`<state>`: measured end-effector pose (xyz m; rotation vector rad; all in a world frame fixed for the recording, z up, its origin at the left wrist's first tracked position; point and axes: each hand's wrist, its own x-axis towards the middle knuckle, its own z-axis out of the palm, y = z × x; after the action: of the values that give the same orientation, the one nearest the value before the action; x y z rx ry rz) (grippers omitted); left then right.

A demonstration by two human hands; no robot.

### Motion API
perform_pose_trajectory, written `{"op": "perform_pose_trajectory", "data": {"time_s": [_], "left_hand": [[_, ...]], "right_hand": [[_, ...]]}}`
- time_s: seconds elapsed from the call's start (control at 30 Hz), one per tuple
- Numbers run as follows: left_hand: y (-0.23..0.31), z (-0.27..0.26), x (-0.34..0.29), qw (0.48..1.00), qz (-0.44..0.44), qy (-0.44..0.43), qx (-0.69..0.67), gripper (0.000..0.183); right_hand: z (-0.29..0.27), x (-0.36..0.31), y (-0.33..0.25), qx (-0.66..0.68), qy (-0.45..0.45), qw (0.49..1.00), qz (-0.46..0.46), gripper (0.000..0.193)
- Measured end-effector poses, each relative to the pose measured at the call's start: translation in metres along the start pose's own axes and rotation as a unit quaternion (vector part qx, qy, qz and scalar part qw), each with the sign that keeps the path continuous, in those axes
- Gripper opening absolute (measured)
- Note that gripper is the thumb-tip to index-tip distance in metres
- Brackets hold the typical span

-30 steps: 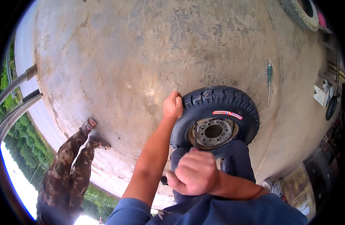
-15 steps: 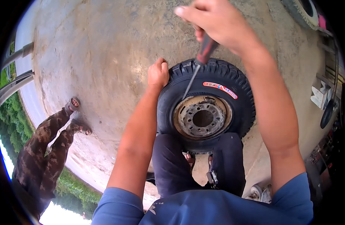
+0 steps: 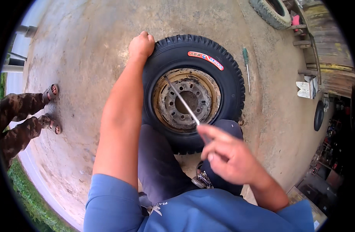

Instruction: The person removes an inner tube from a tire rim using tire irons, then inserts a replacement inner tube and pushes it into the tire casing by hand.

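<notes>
A black truck tyre (image 3: 230, 91) with a red and white sticker lies flat before me, fitted around a rusty steel wheel rim (image 3: 160, 101). My left hand (image 3: 142, 45) is closed over the tyre's tread at its far left edge. In my right hand (image 3: 233, 156), low over my right knee, is a screwdriver (image 3: 189, 108). Its long metal shaft slants far left across the rim, and the tip meets the rim's upper left side, near the tyre bead. The fingers hide most of its handle.
A second screwdriver (image 3: 246, 65) with a green handle lies on the concrete floor right of the tyre. Another tyre (image 3: 271, 13) and a wooden rack (image 3: 307, 43) stand far right, above a white box (image 3: 307, 88). A person in camouflage trousers (image 3: 19, 104) stands at left.
My right hand has swung from beyond the tyre down toward my knees, turning the screwdriver so its handle is now near me. The left hand keeps hold of the tyre. My view has shifted rightward.
</notes>
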<state>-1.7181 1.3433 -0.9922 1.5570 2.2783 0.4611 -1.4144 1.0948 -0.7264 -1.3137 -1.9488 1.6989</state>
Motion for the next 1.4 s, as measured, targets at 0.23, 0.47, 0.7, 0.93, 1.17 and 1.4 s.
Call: {"op": "perform_pose_trajectory", "data": {"time_s": [0.23, 0.47, 0.7, 0.93, 1.17, 1.4], "left_hand": [[0.001, 0.004, 0.001, 0.999, 0.024, 0.029, -0.009, 0.038], [0.003, 0.010, 0.001, 0.997, 0.044, 0.070, -0.003, 0.035], [0.009, 0.000, -0.015, 0.993, 0.053, 0.096, 0.052, 0.029], [0.051, 0.022, -0.164, 0.967, 0.149, 0.158, -0.132, 0.016], [0.073, 0.081, -0.214, 0.830, -0.187, -0.261, -0.457, 0.040], [0.073, 0.092, -0.217, 0.723, -0.256, -0.282, -0.577, 0.030]], "right_hand": [[0.082, -0.113, 0.102, 0.166, 0.007, 0.949, 0.267, 0.066], [0.092, -0.097, 0.111, 0.450, 0.038, 0.831, 0.325, 0.028], [0.144, -0.046, 0.153, 0.444, 0.178, 0.833, 0.278, 0.016], [0.173, -0.023, 0.194, 0.221, 0.263, 0.906, 0.246, 0.037], [0.183, 0.004, 0.201, 0.084, 0.334, 0.914, 0.214, 0.034], [0.201, 0.013, 0.228, -0.027, 0.345, 0.916, 0.205, 0.038]]}}
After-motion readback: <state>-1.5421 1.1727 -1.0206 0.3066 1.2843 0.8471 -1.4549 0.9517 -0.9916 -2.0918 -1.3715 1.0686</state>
